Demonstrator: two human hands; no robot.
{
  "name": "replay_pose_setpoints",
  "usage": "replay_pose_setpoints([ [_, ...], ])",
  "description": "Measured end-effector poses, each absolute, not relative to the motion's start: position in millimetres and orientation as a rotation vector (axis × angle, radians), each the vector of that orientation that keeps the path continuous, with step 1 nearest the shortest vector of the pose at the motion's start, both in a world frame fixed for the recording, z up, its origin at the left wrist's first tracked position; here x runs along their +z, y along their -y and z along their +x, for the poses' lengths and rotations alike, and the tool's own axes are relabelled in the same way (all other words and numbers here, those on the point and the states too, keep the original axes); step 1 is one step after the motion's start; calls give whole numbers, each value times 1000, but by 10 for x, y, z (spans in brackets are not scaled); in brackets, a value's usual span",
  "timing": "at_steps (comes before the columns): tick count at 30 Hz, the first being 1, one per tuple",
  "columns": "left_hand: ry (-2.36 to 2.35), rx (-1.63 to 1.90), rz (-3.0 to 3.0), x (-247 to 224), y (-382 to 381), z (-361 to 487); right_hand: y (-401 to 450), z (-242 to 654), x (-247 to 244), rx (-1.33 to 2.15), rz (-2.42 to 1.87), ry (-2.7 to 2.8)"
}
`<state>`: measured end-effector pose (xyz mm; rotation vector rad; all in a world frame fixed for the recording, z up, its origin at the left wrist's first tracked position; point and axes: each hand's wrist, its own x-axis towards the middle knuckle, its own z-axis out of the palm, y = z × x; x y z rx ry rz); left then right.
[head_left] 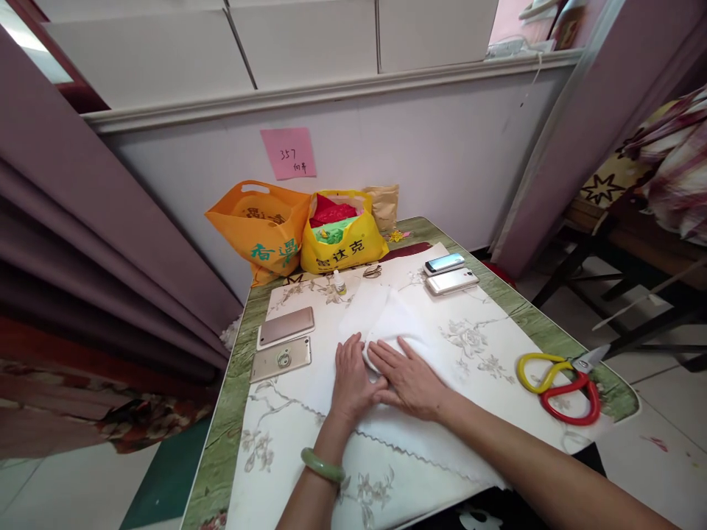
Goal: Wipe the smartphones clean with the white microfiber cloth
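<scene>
A thin white cloth (409, 434) with a wavy edge lies on the floral table cover, partly folded over itself. My left hand (352, 379) rests on it, fingers slightly apart and thumb towards the right. Beside it, my right hand (409, 377) lies flat on the cloth with its fingers spread. The two hands meet near the thumbs, at the folded edge. Neither holds anything that I can see. A green bangle (322, 466) circles the left wrist.
Phones lie left (287, 326) and back right (451, 281). Scissors (571, 383) lie at the right edge. Behind the cloth are a small bottle (339, 283), an orange bag (265, 228) and a filled yellow bag (345, 250).
</scene>
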<state>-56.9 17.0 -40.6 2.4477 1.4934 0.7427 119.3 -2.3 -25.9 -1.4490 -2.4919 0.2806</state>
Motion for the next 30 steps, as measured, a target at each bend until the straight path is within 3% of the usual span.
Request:
replay_pose_setpoints([
  [5, -1519, 792, 2406, -417, -181, -568, -41, 1224, -212, 251, -1801, 2249],
  [9, -1504, 780, 2401, -399, -176, -564, -16, 1179, -183, 343, -1400, 2530],
  [13, -1534, 803, 2375, -373, -159, -559, -45, 1161, -202, 281, -1783, 2258],
  [18, -1525, 778, 2374, -360, -140, -545, -136, 1227, -234, 303, -1526, 2465],
  [22, -1564, 795, 2365, -373, -140, -549, -116, 1244, -201, 274, -1802, 2268],
  [27, -1525, 745, 2393, -389, -145, -568, -29, 1194, -187, 380, -1422, 2560],
  [30, -1557, 792, 2390, -386, -136, -558, -38, 1236, -203, 285, -1770, 2348],
])
